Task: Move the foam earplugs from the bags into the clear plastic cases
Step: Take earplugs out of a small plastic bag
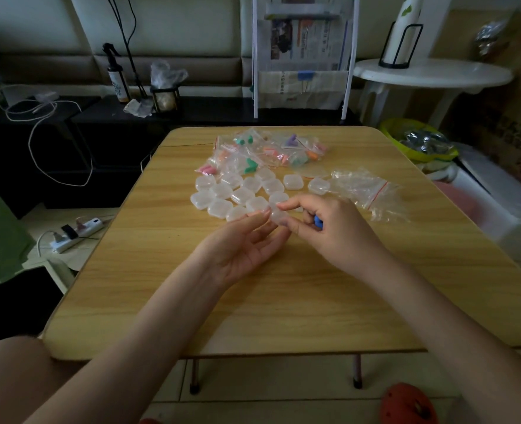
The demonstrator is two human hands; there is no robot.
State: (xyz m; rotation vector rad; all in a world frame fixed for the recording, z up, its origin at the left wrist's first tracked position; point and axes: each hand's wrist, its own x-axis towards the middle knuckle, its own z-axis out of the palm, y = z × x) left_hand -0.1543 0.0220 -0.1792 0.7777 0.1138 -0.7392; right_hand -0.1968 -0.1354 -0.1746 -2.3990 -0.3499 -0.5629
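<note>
Wooden table (167,289) carries everything: a cluster of clear cases (222,194) left of centre, small bags of coloured earplugs (268,151) heaped just behind them, and empty bags (366,188) lying to the right. Left hand (241,249), palm up, and right hand (339,231) meet above the table — both pinch 1 clear case (279,217) between their fingertips. Right hand's curled fingers also hold a blue earplug (318,222), mostly hidden.
</note>
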